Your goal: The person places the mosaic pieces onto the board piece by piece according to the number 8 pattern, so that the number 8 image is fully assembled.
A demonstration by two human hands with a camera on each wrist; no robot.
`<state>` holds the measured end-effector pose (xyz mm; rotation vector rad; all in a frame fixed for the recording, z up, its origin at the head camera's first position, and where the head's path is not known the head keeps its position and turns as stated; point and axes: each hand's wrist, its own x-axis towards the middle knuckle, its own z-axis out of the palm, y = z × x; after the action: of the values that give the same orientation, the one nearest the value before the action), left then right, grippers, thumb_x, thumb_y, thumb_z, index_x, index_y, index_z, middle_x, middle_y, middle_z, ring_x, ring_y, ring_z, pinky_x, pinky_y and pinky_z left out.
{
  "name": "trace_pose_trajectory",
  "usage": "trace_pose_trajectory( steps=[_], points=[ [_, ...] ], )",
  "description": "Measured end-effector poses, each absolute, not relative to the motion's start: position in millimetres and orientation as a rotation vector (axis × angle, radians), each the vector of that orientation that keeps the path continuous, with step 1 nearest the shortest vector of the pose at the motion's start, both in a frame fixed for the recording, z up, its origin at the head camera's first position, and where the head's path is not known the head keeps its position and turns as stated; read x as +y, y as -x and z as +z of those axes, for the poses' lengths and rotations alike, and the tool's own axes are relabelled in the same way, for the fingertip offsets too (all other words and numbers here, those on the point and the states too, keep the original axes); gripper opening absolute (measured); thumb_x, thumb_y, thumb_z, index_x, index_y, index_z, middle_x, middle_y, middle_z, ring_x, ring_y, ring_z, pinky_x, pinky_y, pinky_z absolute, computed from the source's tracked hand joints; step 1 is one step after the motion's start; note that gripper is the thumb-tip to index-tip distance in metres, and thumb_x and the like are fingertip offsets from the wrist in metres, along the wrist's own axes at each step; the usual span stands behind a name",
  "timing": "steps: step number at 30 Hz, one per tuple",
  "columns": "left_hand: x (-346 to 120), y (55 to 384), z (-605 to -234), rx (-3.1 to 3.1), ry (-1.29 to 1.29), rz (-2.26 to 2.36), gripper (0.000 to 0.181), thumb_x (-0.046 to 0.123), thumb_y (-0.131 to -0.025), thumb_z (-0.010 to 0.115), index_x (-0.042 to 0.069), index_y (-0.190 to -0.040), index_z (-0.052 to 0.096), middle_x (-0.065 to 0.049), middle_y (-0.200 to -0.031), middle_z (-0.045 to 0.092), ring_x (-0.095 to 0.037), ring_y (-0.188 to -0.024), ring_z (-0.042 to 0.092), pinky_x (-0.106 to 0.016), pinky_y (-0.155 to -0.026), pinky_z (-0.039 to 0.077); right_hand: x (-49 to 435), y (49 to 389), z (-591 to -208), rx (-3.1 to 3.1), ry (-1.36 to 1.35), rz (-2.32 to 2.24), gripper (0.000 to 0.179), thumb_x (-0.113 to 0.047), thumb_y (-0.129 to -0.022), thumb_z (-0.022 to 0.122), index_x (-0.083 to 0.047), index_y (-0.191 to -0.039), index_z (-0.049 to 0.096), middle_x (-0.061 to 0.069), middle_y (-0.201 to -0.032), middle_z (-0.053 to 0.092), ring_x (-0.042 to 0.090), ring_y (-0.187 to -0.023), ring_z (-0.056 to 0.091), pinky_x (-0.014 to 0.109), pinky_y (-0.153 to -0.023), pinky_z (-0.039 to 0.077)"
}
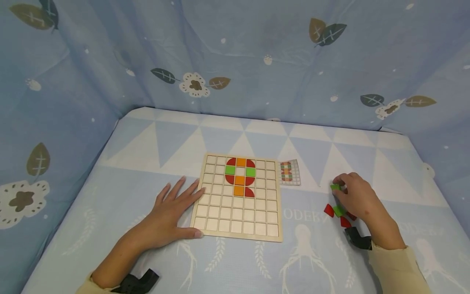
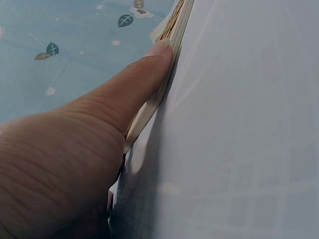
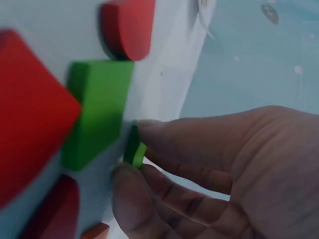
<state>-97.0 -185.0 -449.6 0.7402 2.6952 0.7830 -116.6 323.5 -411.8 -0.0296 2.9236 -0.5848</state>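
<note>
A small green tile (image 3: pixel 133 149) is pinched between thumb and fingertips of the right hand (image 1: pixel 358 196), at the table (image 1: pixel 147 139) surface and well right of the board (image 1: pixel 240 200). In the right wrist view the tile is seen edge-on, so its flat face cannot be judged. Just beside the hand, a second green tile (image 1: pixel 338 210) and red tiles (image 1: pixel 329 210) are scattered.

From this grip the board lies to the left, across a bare strip of cloth; a partial figure in red, green and orange is laid in its upper middle cells. A pattern card (image 1: pixel 290 172) is set by the board's upper right corner, between board and right hand.

The left hand (image 1: pixel 170 212) is laid flat, fingers straight, against the board's left edge, with the thumb (image 2: pixel 144 74) pressed along the near side; nothing is held by it. The right hand is nearer the loose tiles.
</note>
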Motion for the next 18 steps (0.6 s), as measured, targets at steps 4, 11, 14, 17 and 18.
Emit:
trace_pose_trajectory(
  steps=[4, 11, 14, 17, 18],
  points=[
    [-184, 98, -451, 2.697, -0.739, 0.777, 0.107, 0.068, -0.08, 0.079, 0.027, -0.166, 0.033, 0.0, -0.174, 0.019, -0.035, -0.16, -0.002, -0.064, -0.121, -0.004, 329, 120, -411, 2.855, -0.019, -0.637, 0.032, -0.009, -0.097, 0.072, 0.011, -0.118, 0.061, 0.028, -0.11, 0.06, 0.042, -0.097, 0.064, 0.051, -0.075, 0.059],
    [-183, 99, -451, 2.707, -0.737, 0.781, 0.107, 0.067, -0.078, 0.081, 0.027, -0.166, 0.033, -0.001, -0.174, 0.019, -0.035, -0.16, -0.003, -0.064, -0.121, -0.004, 333, 119, -410, 2.866, -0.013, -0.621, 0.034, -0.017, -0.097, 0.074, 0.01, -0.112, 0.061, 0.021, -0.1, 0.064, 0.035, -0.089, 0.062, 0.048, -0.074, 0.057],
    [-183, 98, -452, 2.713, -0.74, 0.788, 0.107, 0.067, -0.078, 0.081, 0.026, -0.166, 0.034, -0.002, -0.174, 0.02, -0.036, -0.16, -0.002, -0.065, -0.121, -0.004, 334, 118, -410, 2.844, -0.051, -0.606, 0.036, -0.022, -0.097, 0.075, 0.008, -0.11, 0.06, 0.016, -0.093, 0.062, 0.029, -0.08, 0.059, 0.042, -0.067, 0.054],
    [-184, 98, -452, 2.711, -0.732, 0.781, 0.108, 0.066, -0.078, 0.082, 0.026, -0.166, 0.034, -0.001, -0.174, 0.019, -0.034, -0.16, -0.004, -0.064, -0.121, -0.004, 335, 116, -412, 2.801, -0.107, -0.604, 0.037, -0.027, -0.098, 0.074, 0.006, -0.107, 0.06, 0.011, -0.087, 0.059, 0.023, -0.072, 0.055, 0.037, -0.059, 0.05],
    [-184, 98, -452, 2.709, -0.73, 0.779, 0.108, 0.066, -0.078, 0.082, 0.027, -0.166, 0.033, 0.0, -0.174, 0.018, -0.034, -0.16, -0.005, -0.063, -0.121, -0.004, 335, 116, -413, 2.792, -0.114, -0.608, 0.036, -0.028, -0.099, 0.073, 0.004, -0.106, 0.06, 0.009, -0.084, 0.058, 0.022, -0.069, 0.054, 0.036, -0.058, 0.048]
  ],
)
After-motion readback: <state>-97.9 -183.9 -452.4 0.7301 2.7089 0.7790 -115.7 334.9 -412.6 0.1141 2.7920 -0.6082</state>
